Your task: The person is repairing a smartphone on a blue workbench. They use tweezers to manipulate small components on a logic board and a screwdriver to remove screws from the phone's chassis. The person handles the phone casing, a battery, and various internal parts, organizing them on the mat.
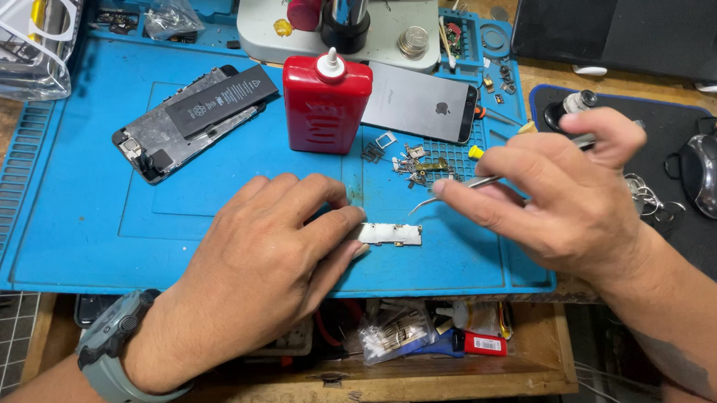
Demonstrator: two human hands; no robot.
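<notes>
— What are the hands doing at the middle of the frame?

— The left hand (pixel 267 259) is lying knuckles up on the blue mat (pixel 82 232), and its fingers are closing together on one end of a small metal board (pixel 390 234), pinning it flat on the mat just right of centre. The right hand (pixel 558 191) is hovering to the right of it, pinching thin tweezers (pixel 456 190) between thumb and fingers, so it is clamped on them. The curved tip is pointing down-left, ending just above the board; whether it is touching, I cannot tell.

— And what is sitting around them?

— A red bottle (pixel 326 105) with a white nozzle is standing upright at upper centre. Left of it an opened phone (pixel 191 120) is lying with a black battery on it; right of the bottle a grey phone back (pixel 423 102) is lying flat. A pile of tiny parts (pixel 418 164) is resting between the bottle and the right hand. A mouse (pixel 713 175) is sitting at the right edge.
</notes>
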